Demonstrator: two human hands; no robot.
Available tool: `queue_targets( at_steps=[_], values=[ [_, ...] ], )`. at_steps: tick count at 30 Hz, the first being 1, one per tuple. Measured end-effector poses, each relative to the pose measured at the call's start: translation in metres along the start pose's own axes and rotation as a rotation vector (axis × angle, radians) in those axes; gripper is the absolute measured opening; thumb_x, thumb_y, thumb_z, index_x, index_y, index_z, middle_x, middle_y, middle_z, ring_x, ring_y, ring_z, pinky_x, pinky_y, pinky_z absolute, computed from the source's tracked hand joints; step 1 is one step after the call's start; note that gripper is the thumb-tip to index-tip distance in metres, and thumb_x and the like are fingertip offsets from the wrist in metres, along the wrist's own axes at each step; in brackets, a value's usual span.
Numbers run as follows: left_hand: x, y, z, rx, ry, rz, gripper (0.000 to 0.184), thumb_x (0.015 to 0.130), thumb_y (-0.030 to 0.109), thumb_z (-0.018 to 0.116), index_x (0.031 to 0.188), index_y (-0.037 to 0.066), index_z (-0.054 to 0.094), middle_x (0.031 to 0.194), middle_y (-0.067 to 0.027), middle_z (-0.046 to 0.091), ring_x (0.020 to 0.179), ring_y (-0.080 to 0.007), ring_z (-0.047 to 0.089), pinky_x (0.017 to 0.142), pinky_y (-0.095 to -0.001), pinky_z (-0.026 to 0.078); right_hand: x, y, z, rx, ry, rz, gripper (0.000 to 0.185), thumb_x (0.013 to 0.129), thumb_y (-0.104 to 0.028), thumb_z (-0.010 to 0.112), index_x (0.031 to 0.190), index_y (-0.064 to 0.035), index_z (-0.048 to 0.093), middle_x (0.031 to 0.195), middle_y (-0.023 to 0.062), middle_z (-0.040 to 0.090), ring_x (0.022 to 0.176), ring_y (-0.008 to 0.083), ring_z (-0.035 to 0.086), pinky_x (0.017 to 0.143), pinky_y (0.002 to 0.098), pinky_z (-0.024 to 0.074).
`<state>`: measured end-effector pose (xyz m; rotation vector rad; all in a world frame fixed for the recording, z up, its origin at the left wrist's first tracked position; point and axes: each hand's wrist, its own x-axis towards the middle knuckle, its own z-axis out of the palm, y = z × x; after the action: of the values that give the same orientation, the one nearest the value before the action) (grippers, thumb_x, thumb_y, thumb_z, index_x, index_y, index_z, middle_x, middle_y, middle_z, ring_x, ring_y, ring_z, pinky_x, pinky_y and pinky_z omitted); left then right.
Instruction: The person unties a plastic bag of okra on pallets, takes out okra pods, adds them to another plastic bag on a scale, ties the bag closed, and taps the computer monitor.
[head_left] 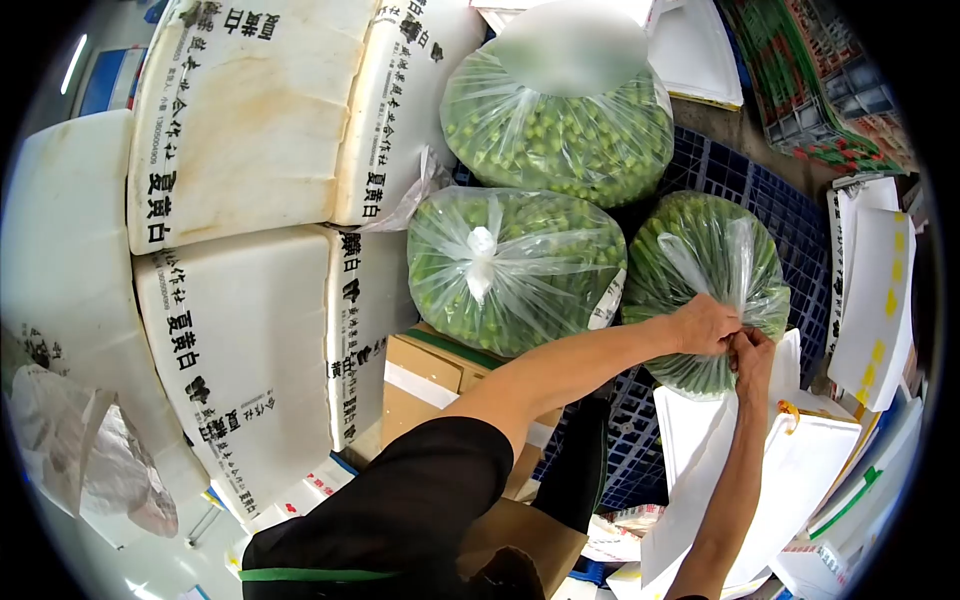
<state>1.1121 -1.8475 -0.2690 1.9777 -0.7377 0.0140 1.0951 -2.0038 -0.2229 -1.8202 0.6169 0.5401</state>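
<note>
A clear plastic bag (690,245) packed with long green vegetables stands on a blue plastic pallet. My left hand (705,325) is closed on the gathered plastic at this bag's near side. Right beside it, my right hand (752,355) pinches the same bunched plastic, the fingers of both hands almost touching. To the left sits a second bag of green vegetables (540,265), its neck twisted into a white knot (481,262). Behind that lies a third filled bag (560,140), its top partly covered by a blurred patch.
White foam boxes with black print (240,310) are stacked on the left. The blue pallet (790,235) shows around the bags. A cardboard box (425,370) stands below the knotted bag. White foam pieces (790,450) are at the right, and stacked crates (825,80) at the upper right.
</note>
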Motion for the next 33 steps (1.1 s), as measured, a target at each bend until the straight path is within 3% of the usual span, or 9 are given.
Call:
queue_targets(
  at_steps=[4,9,13,20,24,30,31,33],
  values=[
    [-0.006,0.003,-0.002,-0.033,0.047,-0.039,0.016,0.065,0.016,0.067,0.076,0.006,0.059,0.076,-0.0076,0.059,0.064,-0.0279,0.061,0.053,-0.0401,0.048,-0.006,0.011,0.008,0.390,0.011,0.202,0.010,0.077,-0.010,0.057,0.073,-0.0005,0.058,0.055,0.0012,0.048,0.040,0.0083,0.037,0.036,0.0234,0.0256],
    [-0.004,0.016,-0.002,0.196,-0.086,-0.027,0.018,0.067,0.016,0.067,0.077,0.006,0.057,0.074,-0.0072,0.058,0.062,-0.0271,0.060,0.051,-0.0397,0.048,-0.018,-0.007,0.014,0.159,0.124,0.099,0.009,0.076,-0.005,0.058,0.072,0.0032,0.060,0.056,0.0025,0.051,0.042,0.0076,0.040,0.037,0.0233,0.0278],
    [-0.001,0.016,-0.008,0.086,-0.004,-0.019,0.016,0.065,0.015,0.066,0.076,0.007,0.057,0.072,-0.0065,0.056,0.060,-0.0266,0.059,0.050,-0.0367,0.048,-0.015,-0.008,0.010,0.032,0.107,0.003,0.009,0.075,-0.005,0.060,0.073,0.0040,0.061,0.058,0.0032,0.054,0.044,0.0074,0.042,0.040,0.0222,0.0301],
    [-0.002,0.019,-0.008,-0.026,0.018,-0.078,0.012,0.068,0.014,0.063,0.074,0.006,0.057,0.075,-0.0083,0.059,0.065,-0.0298,0.060,0.054,-0.0381,0.049,-0.021,0.001,0.005,0.165,0.024,0.063,0.013,0.072,-0.007,0.062,0.077,0.0054,0.064,0.060,0.0032,0.056,0.048,0.0075,0.045,0.043,0.0223,0.0326],
    [0.000,0.017,-0.016,0.057,-0.233,-0.102,0.014,0.068,0.013,0.063,0.079,0.005,0.059,0.079,-0.0105,0.061,0.068,-0.0313,0.061,0.057,-0.0416,0.049,-0.019,0.011,0.014,-0.066,0.130,-0.184,0.012,0.070,-0.007,0.062,0.073,0.0040,0.065,0.061,0.0026,0.058,0.054,0.0098,0.050,0.049,0.0245,0.0378],
    [0.009,0.019,-0.026,-0.282,-0.174,-0.219,0.013,0.068,0.008,0.061,0.080,0.004,0.063,0.072,-0.0133,0.060,0.064,-0.0284,0.059,0.057,-0.0350,0.046,-0.020,0.004,0.003,0.104,0.036,-0.128,0.009,0.068,-0.006,0.063,0.069,0.0030,0.062,0.063,0.0027,0.058,0.058,0.0089,0.050,0.052,0.0235,0.0381],
    [0.008,0.018,-0.025,-0.399,-0.217,-0.287,0.012,0.067,0.005,0.059,0.079,0.002,0.064,0.072,-0.0112,0.061,0.062,-0.0225,0.058,0.059,-0.0318,0.046,-0.020,0.006,0.000,0.155,0.019,-0.088,0.010,0.068,-0.006,0.063,0.071,0.0037,0.062,0.062,0.0019,0.057,0.058,0.0072,0.048,0.052,0.0229,0.0374],
    [0.002,0.017,-0.031,-0.665,-0.422,-0.371,0.010,0.068,0.004,0.058,0.076,0.002,0.064,0.072,-0.0096,0.062,0.063,-0.0202,0.058,0.061,-0.0312,0.047,-0.018,0.006,-0.004,0.227,0.035,-0.036,0.010,0.069,-0.005,0.063,0.072,0.0040,0.061,0.061,0.0013,0.055,0.055,0.0065,0.046,0.050,0.0227,0.0358]
  ],
)
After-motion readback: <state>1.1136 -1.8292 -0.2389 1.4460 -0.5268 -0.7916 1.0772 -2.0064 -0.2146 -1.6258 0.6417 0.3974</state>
